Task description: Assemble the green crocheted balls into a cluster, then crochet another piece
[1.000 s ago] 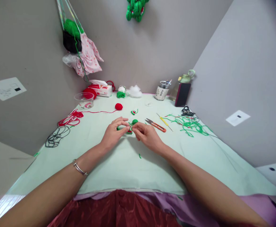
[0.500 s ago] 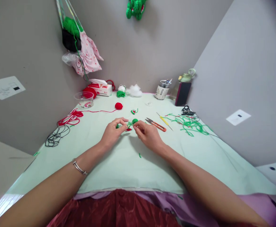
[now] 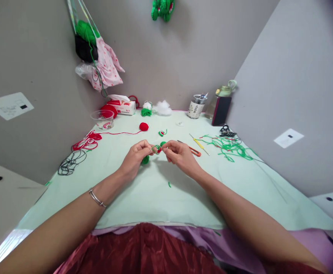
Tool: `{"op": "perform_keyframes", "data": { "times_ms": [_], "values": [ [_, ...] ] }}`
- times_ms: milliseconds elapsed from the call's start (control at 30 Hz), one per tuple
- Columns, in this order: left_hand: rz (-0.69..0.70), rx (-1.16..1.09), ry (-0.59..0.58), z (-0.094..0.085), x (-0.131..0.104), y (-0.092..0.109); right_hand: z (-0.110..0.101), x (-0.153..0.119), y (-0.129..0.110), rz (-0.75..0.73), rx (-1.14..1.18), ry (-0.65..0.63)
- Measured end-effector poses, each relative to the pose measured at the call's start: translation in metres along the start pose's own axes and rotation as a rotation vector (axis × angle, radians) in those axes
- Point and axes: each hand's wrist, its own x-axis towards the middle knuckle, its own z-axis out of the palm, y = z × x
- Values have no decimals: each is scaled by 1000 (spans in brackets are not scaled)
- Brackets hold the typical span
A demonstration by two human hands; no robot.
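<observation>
Yarnwork (image 3: pixel 157 148), small, green and red, is held just above the pale table (image 3: pixel 155 205) between a person's left hand (image 3: pixel 133 158) and right hand (image 3: pixel 182 156). The left fingers have just closed and now pinch its near side, where a moment ago thumb and forefinger stood apart, so the piece appears steadied from both sides. The right fingers are together at its red edge; whether they grip the edge or a strand cannot be told. A green ball (image 3: pixel 145 160) sits beside the left hand. Orange snips (image 3: pixel 195 152) and a yellow hook (image 3: pixel 199 143) lie near the right hand.
</observation>
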Motion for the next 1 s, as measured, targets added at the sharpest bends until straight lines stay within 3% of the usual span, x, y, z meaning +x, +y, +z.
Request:
{"op": "perform_keyframes", "data": {
  "times_ms": [167,367,1000],
  "values": [
    [8,15,40,-1,-2,4,-4,0,-2,-3,82,47],
    [-54,-29,-164,2,-3,4,-6,-1,-6,-19,171,69],
    [-51,132,-294,2,-4,0,-17,3,-5,118,559,86]
  ]
}}
